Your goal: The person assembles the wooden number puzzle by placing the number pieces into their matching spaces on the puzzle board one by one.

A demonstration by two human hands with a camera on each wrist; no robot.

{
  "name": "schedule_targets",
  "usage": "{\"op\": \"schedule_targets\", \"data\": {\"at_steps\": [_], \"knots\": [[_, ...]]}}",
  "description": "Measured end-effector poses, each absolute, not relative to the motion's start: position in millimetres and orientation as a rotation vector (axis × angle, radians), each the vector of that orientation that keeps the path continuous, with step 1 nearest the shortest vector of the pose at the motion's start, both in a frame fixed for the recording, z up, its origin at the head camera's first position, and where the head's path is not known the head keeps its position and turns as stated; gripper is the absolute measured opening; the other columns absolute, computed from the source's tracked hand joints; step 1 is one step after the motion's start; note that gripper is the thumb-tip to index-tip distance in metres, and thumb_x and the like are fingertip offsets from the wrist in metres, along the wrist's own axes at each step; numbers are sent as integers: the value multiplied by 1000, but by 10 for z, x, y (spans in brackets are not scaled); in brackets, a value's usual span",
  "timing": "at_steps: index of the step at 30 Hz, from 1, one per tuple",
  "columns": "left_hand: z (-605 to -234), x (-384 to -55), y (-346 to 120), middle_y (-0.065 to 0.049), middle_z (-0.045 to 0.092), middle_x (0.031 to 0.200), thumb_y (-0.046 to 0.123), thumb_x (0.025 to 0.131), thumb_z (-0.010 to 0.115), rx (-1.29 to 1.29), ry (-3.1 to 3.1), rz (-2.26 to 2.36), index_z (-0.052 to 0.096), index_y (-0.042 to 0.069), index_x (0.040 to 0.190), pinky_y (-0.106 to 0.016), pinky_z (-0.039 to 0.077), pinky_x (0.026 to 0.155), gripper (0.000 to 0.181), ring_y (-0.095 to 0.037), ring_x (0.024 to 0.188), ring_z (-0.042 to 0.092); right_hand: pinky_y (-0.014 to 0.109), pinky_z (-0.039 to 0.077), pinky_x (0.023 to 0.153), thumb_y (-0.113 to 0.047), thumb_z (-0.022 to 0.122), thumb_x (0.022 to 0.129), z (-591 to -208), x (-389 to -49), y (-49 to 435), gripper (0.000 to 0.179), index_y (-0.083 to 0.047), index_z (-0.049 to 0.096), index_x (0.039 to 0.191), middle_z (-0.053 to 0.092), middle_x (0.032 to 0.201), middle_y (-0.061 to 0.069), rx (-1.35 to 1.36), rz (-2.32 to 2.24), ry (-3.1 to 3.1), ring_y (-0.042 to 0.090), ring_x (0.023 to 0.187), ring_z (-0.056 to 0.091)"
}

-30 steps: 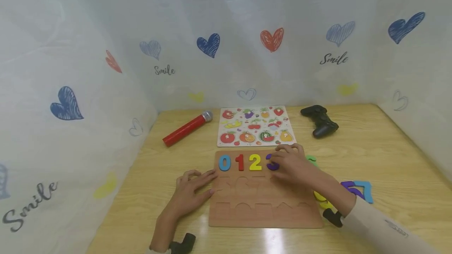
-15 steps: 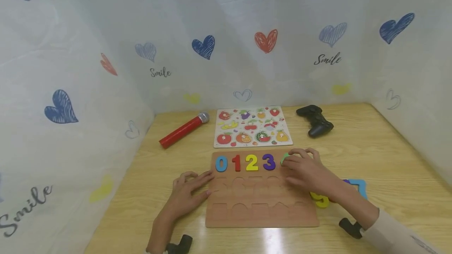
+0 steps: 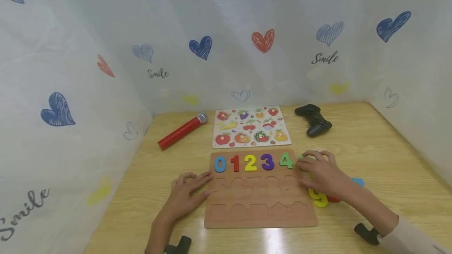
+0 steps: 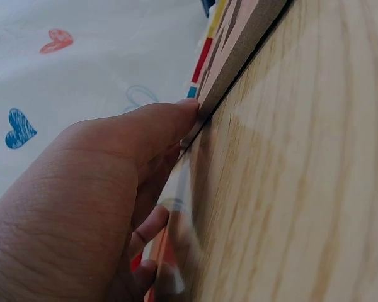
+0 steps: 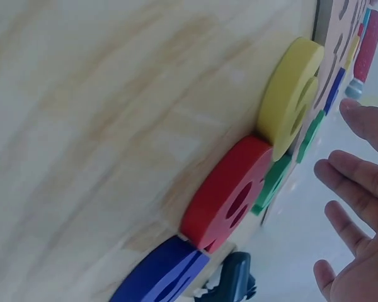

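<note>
My left hand (image 3: 188,191) rests at the left edge of a wooden number board (image 3: 261,222), fingers extended. In the left wrist view its thumb touches the board's side. A blue 0 (image 3: 220,164), red 1 (image 3: 235,163), yellow 2 (image 3: 250,163), purple 3 (image 3: 267,162) and green 4 (image 3: 286,160) line the top row. Over the board's right edge hovers my right hand (image 3: 321,171), its fingers spread and holding nothing in the right wrist view. Loose by it lie a yellow number (image 5: 283,94), a red one (image 5: 208,201), a purple one (image 5: 151,277) and a green one (image 5: 274,182), partly hidden.
Behind the board lies a fruit picture puzzle (image 3: 252,128). A red microphone (image 3: 180,132) is at the back left, a black game controller (image 3: 313,120) at the back right. Part of a blue number (image 3: 358,182) shows behind my right forearm. Printed curtains enclose the table.
My right hand has moved right, from the purple 3 to the green 4 and then off it. The 4 now lies uncovered in the top row. My left hand stays at the board's edge.
</note>
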State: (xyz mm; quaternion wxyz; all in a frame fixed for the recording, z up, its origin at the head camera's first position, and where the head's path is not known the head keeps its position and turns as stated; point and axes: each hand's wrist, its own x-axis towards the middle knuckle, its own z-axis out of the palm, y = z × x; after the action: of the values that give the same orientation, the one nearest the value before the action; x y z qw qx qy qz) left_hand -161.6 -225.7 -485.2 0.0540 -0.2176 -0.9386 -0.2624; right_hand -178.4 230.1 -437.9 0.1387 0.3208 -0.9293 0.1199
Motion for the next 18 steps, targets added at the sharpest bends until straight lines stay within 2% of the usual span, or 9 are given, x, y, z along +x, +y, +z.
{"op": "schedule_targets", "data": {"at_steps": [9,18], "knots": [[-4833,-1618,-2234,15,49,148,43,96,65,-665,-2839,-809,59,33,141,-52,26,90,47,-22,124,38,66,25,90,-30,88,75,-4437,-1658,2533,43,-14,74,111,71,112,2,862,355,-2675,33,118,50],[-4832,-1620,-2243,19,48,148,45,96,65,-653,-2863,-790,58,34,142,-50,24,91,48,-20,125,37,60,25,89,-28,89,73,-4439,-1513,2702,44,-12,74,111,70,111,3,857,381,-2668,35,117,50]]}}
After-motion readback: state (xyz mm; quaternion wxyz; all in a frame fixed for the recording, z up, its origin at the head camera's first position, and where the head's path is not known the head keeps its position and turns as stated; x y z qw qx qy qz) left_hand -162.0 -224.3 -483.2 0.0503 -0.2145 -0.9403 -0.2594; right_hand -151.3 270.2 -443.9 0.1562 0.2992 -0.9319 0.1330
